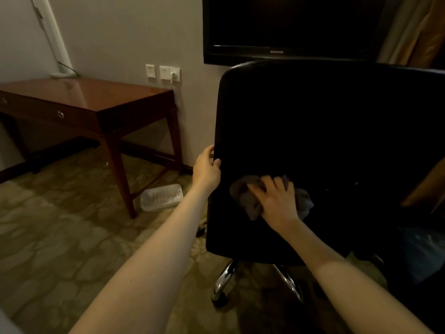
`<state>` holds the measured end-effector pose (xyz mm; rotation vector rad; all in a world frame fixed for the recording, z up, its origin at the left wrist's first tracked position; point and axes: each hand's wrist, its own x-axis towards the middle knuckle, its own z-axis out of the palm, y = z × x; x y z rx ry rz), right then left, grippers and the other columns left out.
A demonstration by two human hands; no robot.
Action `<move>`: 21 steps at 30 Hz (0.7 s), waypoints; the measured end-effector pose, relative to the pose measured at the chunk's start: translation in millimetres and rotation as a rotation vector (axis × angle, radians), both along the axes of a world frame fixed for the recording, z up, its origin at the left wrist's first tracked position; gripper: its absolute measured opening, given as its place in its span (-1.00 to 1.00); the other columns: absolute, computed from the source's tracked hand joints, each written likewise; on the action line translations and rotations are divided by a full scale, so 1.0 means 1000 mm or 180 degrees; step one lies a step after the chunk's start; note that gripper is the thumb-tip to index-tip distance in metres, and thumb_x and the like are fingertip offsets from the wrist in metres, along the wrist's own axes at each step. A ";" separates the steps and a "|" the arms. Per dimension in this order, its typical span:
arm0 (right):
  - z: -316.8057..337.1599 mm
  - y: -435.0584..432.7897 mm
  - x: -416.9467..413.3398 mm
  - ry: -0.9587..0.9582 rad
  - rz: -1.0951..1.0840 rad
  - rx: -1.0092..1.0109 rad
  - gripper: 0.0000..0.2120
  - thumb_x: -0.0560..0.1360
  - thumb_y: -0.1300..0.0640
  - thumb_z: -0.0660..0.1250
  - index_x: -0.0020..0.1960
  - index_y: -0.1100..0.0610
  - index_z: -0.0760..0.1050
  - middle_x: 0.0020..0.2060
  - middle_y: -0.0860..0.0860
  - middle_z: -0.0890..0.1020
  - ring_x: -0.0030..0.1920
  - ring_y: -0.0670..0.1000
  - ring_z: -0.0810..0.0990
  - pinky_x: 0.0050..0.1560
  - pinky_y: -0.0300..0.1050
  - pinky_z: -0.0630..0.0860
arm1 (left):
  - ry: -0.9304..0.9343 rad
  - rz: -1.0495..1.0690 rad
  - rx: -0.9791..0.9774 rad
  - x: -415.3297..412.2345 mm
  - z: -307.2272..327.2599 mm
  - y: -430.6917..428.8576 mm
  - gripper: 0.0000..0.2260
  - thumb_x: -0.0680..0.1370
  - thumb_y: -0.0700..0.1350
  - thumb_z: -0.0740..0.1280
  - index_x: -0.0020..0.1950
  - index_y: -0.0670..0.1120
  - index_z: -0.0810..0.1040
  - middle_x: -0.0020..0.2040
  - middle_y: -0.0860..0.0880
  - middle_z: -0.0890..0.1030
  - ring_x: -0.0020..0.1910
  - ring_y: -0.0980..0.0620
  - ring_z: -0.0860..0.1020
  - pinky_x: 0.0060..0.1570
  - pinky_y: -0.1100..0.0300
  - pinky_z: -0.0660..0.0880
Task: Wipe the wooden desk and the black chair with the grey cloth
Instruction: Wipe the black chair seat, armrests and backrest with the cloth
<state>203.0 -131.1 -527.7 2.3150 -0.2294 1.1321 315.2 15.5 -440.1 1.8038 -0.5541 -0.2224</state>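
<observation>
Patterned carpet [60, 237] under black chair [325, 141], wooden desk [96, 95] against grey wall [120, 32]

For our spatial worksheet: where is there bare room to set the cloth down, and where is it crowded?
Free: the wooden desk, between its front edge and the wall; the carpet left of the plastic box. Crowded: the black chair, where the left hand grips its edge and the right hand presses the grey cloth.
</observation>
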 end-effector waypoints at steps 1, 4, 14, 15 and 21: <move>0.015 0.001 0.000 -0.0267 0.0100 -0.0071 -0.50 0.24 0.07 0.48 0.17 -0.01 0.54 0.04 0.10 0.35 -0.04 0.18 0.34 -0.06 0.07 0.24 | 0.0022 0.0054 -0.0020 0.001 -0.001 0.000 -0.64 0.64 -0.21 0.14 0.45 -0.09 0.29 0.34 -0.08 0.42 0.30 -0.06 0.43 0.29 0.00 0.42; 0.053 0.009 0.007 -0.1101 0.0252 0.0038 -0.70 0.51 -0.03 0.22 0.23 -0.03 0.38 0.04 0.08 0.36 -0.06 0.17 0.34 -0.09 0.06 0.25 | 0.0040 0.0180 -0.0102 0.006 0.000 -0.003 -0.69 0.63 -0.19 0.16 0.38 -0.11 0.38 0.25 -0.09 0.50 0.23 -0.05 0.49 0.24 0.03 0.45; -0.015 0.026 0.039 0.0082 -0.0146 -0.0189 -0.48 0.19 0.02 0.54 0.15 -0.01 0.60 0.07 0.10 0.37 -0.01 0.17 0.33 -0.03 0.08 0.24 | -0.0064 0.0181 -0.0193 0.009 -0.006 0.002 -0.71 0.64 -0.17 0.13 0.36 -0.06 0.41 0.17 -0.04 0.54 0.12 0.02 0.50 0.16 0.05 0.45; -0.032 0.028 0.039 0.0294 -0.0112 -0.0172 -0.47 0.15 0.05 0.57 0.12 0.01 0.61 0.05 0.10 0.42 -0.02 0.17 0.33 -0.01 0.08 0.25 | -0.0121 0.0170 -0.0150 0.009 -0.007 0.003 -0.71 0.64 -0.16 0.14 0.36 -0.05 0.41 0.16 -0.04 0.54 0.12 0.01 0.50 0.15 0.03 0.46; -0.082 0.024 0.027 0.0987 -0.0379 0.0099 -0.50 0.00 0.05 0.62 -0.06 0.00 0.66 -0.09 0.04 0.61 -0.05 0.13 0.35 -0.02 0.10 0.41 | 0.0157 0.0049 0.0366 0.018 -0.019 0.010 -0.71 0.59 -0.18 0.25 0.30 -0.12 0.36 0.18 -0.09 0.49 0.14 -0.06 0.49 0.05 0.10 0.46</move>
